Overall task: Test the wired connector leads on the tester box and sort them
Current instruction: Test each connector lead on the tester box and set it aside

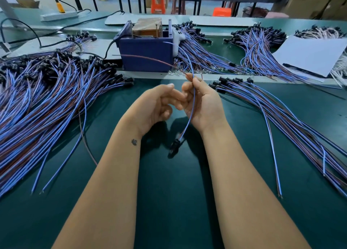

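Two bare forearms are seen nearest the camera, ending in two hands over the green mat. One lead is pinched by the right hand, thumb and forefinger closed on its blue and brown wires; its one black connector hangs below the fingers, by the wrists. The left hand is held with fingers loosely curled and nothing gripped, its fingertips touching the right hand's fingers. Just beyond the fingers one blue tester box is seen, both wire ends running up toward it. One large heap of leads lies left of the fingers, and one spread bundle lies right. Three further bundles lie behind. No writing can be read.
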